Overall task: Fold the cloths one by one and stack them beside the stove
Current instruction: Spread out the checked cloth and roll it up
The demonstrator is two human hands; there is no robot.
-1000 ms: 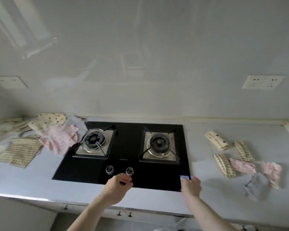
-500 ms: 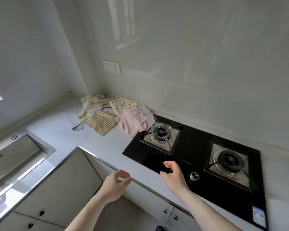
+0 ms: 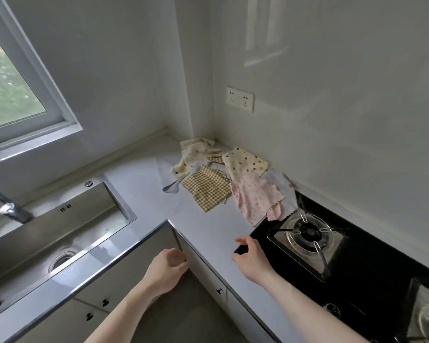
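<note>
Nearest the camera, two bare forearms reach forward over the inner corner of an L-shaped bench [image 3: 144, 194]. The left hand [image 3: 167, 268] hangs in front of the bench's metal edge, above the cabinet fronts, with its fingers loosely curled and nothing in them. The right hand [image 3: 252, 258] is held over the bench top just beside the near left corner of the stove [image 3: 372, 276], thumb and fingers relaxed and slightly bent, also holding nothing; whether it touches the surface cannot be told.

To the right of that hand the black glass stove carries a burner [image 3: 308, 235] with a metal pan support. To the left, set into the other leg of the bench, is a steel sink [image 3: 60, 224] with a tap [image 3: 9, 209] over it.

Farther back, well apart from both hands, the unfolded cloths lie in a loose heap in the far corner of the bench, against the wall. A pink cloth [image 3: 256, 196] is closest to the stove, its lower edge reaching onto the glass. Just left of it lies a yellow checked cloth [image 3: 207, 186], spread flat. Behind these sit a cream dotted cloth [image 3: 245, 160] and another pale yellow cloth [image 3: 193, 154], crumpled, with pale grey cloth showing at the edges of the heap.

On the wall above the heap is a double socket [image 3: 240, 99], and a window [image 3: 13, 95] stands over the sink.
</note>
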